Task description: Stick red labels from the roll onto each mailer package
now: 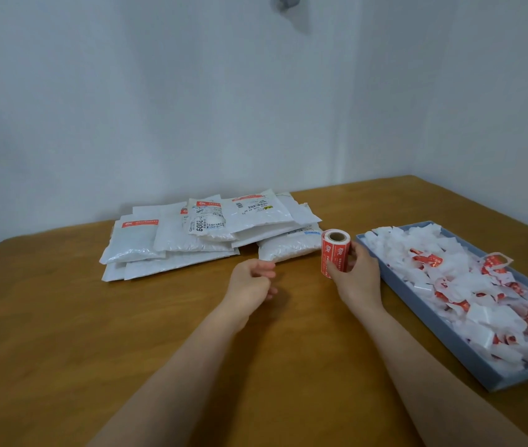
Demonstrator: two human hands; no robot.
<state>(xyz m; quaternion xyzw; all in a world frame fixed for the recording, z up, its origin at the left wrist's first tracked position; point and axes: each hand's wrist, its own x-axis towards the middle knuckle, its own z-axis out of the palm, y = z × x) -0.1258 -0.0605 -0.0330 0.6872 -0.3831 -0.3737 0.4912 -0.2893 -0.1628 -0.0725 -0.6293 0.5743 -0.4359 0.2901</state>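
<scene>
A: Head view: the right hand point(354, 275) wraps its fingers and thumb round the small cylindrical roll of red paper labels on a cardboard core point(334, 253), standing on end on the brown wooden table point(62, 333). The left hand point(251, 282), just to its left, hangs loosely curled and holds nothing.

B: How will that roll handle?

A: Light and stiff at the core, I judge; grip the sides as now. A label's loose edge is thin and floppy, so pinch it at a corner.

B: And the packages?

A: Beyond both hands lies the overlapping pile of white padded plastic mailer packages point(198, 233), probably soft and slippery. Some already show red strips.

B: Any containers?

A: Right of the right hand, a shallow grey-blue rectangular tray point(424, 321) holds crumpled white backing scraps with red bits.
</scene>
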